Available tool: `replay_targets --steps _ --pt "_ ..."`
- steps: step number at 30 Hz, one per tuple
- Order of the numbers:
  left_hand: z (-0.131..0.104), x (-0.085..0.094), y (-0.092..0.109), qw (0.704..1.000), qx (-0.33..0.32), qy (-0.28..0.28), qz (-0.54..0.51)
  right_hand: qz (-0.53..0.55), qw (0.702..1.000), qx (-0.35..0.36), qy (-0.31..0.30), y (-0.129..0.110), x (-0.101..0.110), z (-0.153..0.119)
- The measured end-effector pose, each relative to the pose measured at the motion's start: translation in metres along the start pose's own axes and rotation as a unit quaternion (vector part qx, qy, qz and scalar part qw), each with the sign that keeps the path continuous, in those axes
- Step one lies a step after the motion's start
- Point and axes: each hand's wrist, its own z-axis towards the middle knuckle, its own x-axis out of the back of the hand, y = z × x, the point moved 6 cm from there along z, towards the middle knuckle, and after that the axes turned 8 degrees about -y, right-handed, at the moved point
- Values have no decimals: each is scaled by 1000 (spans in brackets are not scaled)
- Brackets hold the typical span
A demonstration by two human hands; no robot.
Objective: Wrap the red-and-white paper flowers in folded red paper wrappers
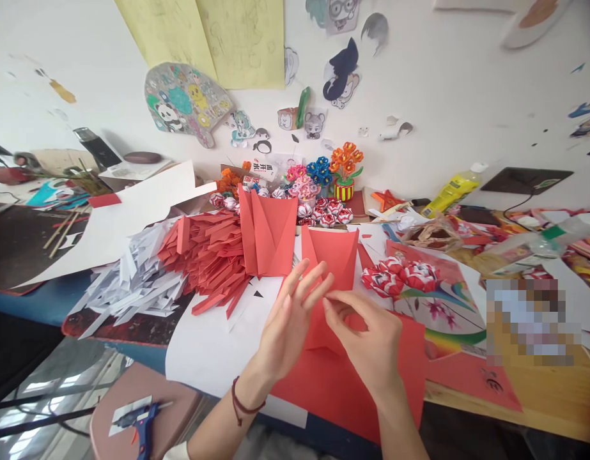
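Note:
My left hand is raised over the paper, its fingers stretched out and the palm turned to the right. Close beside it, my right hand has thumb and forefinger pinched together near the left fingertips; anything between them is too small to make out. Below both hands lies a large red paper sheet on a white sheet. Behind the hands stand two folded red paper pieces, one on the left and one partly covered by my left fingers. Red-and-white paper flowers sit to the right.
Heaps of red paper strips and white paper strips lie left. Finished paper flowers stand by the wall. A yellow bottle leans at back right. A blue glue gun rests on a pink stool.

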Motion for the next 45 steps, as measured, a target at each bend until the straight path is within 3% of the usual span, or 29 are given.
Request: replay_targets --steps 12,31,38,45 --pt "-3 -1 -1 998 -21 -1 59 -7 1000 -2 20 -1 -5 -4" --pt "-6 0 -1 997 -32 0 65 -19 998 2 52 -4 1 -4" --pt "-6 0 0 998 -26 10 56 -7 1000 -8 6 -1 -4 -7" --pt "-8 1 -1 997 -34 9 64 -5 1000 -5 8 -1 -7 -8"
